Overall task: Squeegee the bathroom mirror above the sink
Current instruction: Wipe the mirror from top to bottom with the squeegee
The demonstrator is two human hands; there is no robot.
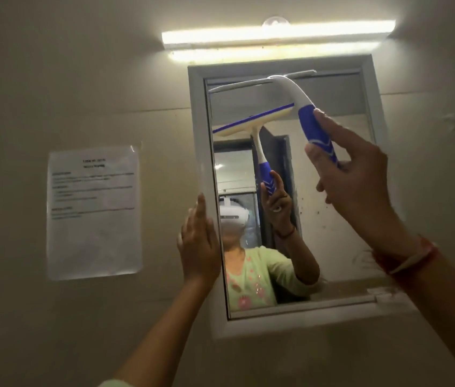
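Note:
A white-framed mirror (329, 219) hangs on the beige wall. My right hand (357, 174) is shut on the blue grip of a white-and-blue squeegee (293, 90). Its blade lies tilted against the glass along the mirror's top edge. My left hand (198, 241) rests flat, fingers apart, against the mirror's left frame at mid height. The glass reflects the squeegee, my raised arm and a person in a light green top wearing a white headset. Dark specks dot the right part of the glass.
A lit tube lamp (276, 33) runs along the wall just above the mirror. A printed sheet in a plastic sleeve (93, 212) is stuck to the wall left of the mirror. No sink is in view.

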